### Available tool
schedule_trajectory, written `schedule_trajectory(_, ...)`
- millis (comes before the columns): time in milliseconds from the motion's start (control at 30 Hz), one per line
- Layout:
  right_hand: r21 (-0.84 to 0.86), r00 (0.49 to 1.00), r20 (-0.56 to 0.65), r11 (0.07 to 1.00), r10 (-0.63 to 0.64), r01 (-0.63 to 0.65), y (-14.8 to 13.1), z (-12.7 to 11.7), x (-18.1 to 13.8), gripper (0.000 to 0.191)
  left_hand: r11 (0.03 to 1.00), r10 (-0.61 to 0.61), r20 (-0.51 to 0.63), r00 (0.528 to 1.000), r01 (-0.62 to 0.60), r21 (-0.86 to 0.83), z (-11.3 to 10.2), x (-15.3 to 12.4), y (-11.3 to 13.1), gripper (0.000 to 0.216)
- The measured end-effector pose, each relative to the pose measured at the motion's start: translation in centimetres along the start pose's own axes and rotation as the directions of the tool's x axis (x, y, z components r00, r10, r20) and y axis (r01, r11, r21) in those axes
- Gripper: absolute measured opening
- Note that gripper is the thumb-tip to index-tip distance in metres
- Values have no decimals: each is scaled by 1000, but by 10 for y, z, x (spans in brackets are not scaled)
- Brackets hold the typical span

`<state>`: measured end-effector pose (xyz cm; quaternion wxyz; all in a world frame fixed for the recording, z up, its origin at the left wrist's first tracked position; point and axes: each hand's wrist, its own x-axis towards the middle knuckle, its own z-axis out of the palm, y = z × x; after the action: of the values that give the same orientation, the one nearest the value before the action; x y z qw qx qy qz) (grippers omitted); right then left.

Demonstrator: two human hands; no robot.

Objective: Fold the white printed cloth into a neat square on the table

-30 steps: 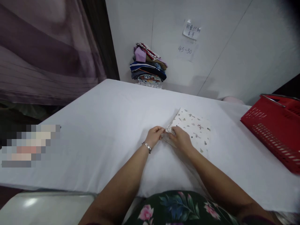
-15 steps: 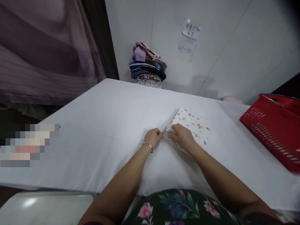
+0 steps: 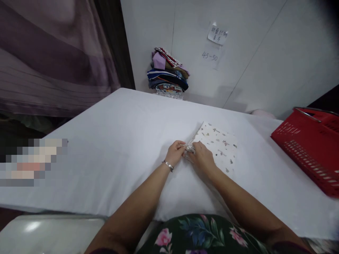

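Note:
A white folded cloth [image 3: 218,141] with small brown and grey prints lies on the white-covered table [image 3: 119,141], right of centre. Its layered near-left corner is between my two hands. My left hand [image 3: 176,152], with a silver bracelet at the wrist, pinches the edge of that corner from the left. My right hand [image 3: 203,157] grips the folded layers from the right, fingers curled over them. The fingertips of both hands almost meet there, and my right hand and forearm hide part of the cloth's near edge.
A red plastic basket [image 3: 309,148] stands at the table's right side. Beyond the far edge, a stack of folded fabrics [image 3: 168,74] sits against the wall. A purple curtain [image 3: 53,60] hangs at left, and a pale stool [image 3: 53,233] is by the near-left edge.
My left hand has moved slightly up and right to the cloth's corner, its fingers now less tightly curled. My right hand has shifted a little down and left along the layers.

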<state>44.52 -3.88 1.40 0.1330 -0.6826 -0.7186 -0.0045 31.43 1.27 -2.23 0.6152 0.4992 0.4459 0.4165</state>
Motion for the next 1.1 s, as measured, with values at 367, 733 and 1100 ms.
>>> schedule_trajectory(367, 100, 998, -53, 995, 26, -21, 31, -36, 17, 24, 440, 78, 125, 989, -147, 886, 2, -17, 3, 35)
schedule_trajectory(733, 38, 994, 72, 996, -85, 82, 18, -46, 20, 16, 881, -19, 6, 1000, 14, 472, -6, -2, 1, 12)
schedule_trajectory(1100, 50, 989, 115, 995, -89, 84, 6, -15, 18, 11, 972, -223, -101, 970, 229, 51, 1, -4, 4, 24)
